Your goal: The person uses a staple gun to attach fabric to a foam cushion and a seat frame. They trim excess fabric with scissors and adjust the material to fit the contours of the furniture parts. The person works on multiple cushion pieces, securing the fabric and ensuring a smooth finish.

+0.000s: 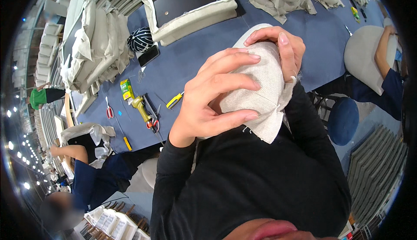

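1. The left hand (pixel 213 94), fingers and thumb spread, is clasped on a beige fabric-covered piece (pixel 263 90) from its left side.
2. The right hand (pixel 286 48) is clamped on the same piece — fingers bent over its upper right edge.
3. The piece is held up before the person's chest; a loose fabric corner (with frayed threads) hangs at its lower end.
4. On the blue table (pixel 186 59), to the left, lie a yellow-handled screwdriver (pixel 174 101), a staple gun (pixel 140 107) and 1 green-and-yellow box (pixel 126 89).
5. Farther back — a dark phone (pixel 148 56) beside a striped round thing (pixel 140 39).
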Demonstrator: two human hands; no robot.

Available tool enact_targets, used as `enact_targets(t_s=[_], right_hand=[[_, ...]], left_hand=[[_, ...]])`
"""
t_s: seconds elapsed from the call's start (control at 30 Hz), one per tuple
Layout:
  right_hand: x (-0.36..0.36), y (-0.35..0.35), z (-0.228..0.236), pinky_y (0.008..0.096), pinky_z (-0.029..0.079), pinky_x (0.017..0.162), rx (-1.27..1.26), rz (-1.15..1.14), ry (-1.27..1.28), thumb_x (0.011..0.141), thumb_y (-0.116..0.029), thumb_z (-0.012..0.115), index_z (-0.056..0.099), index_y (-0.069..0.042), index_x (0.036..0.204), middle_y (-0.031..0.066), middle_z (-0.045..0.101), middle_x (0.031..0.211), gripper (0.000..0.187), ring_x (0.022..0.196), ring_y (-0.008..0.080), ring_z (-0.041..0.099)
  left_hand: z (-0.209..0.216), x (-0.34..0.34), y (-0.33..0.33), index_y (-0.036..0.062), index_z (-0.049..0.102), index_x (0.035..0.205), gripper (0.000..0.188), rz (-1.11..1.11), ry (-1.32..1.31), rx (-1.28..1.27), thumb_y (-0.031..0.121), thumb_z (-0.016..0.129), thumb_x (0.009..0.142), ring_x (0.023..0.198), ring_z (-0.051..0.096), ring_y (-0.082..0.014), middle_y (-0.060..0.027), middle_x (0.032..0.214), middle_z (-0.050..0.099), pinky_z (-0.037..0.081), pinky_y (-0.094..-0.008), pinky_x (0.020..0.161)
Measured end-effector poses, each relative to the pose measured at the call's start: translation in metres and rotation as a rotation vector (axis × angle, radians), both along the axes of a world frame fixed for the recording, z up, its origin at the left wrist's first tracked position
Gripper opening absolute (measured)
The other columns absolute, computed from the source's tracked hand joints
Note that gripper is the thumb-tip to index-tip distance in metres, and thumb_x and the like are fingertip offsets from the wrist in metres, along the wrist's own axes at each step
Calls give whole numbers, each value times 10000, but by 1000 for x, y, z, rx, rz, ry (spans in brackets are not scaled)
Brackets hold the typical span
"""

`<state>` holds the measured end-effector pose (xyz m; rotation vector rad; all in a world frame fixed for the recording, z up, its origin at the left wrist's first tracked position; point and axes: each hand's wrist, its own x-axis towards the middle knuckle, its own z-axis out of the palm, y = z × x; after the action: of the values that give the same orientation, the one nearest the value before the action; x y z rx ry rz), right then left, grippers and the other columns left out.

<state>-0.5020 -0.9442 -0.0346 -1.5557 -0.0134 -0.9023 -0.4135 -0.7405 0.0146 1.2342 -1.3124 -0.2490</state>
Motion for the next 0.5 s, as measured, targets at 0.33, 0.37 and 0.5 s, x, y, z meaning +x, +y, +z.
enact_targets(t_s=[0.33, 0.37, 0.5], right_hand=[[-9, -9, -2, 350, 602, 773, 53, 15, -14, 1113, -233, 383, 762, 107, 986, 197, 774, 887, 525, 790, 239, 750], [-10, -10, -4, 349, 601, 776, 58, 13, -19, 1112, -236, 384, 762, 106, 984, 196, 774, 888, 526, 791, 238, 749], [-18, -14, -7, 349, 598, 783, 69, 13, 0, 1111, -254, 389, 765, 100, 980, 190, 775, 892, 532, 788, 228, 745]], left_hand=[[-2, -13, -10, 65, 806, 1152, 475, 18, -36, 40, 182, 981, 726, 1398, 593, -415, -178, 1457, 689, 467, -508, 1162], [-5, -12, -11, 56, 795, 1142, 497, 5, -86, 38, 217, 989, 714, 1402, 595, -422, -211, 1468, 671, 457, -515, 1170], [-7, -22, -13, 66, 773, 1170, 550, 11, -26, 73, 234, 1003, 699, 1408, 589, -431, -247, 1494, 642, 447, -517, 1173]])
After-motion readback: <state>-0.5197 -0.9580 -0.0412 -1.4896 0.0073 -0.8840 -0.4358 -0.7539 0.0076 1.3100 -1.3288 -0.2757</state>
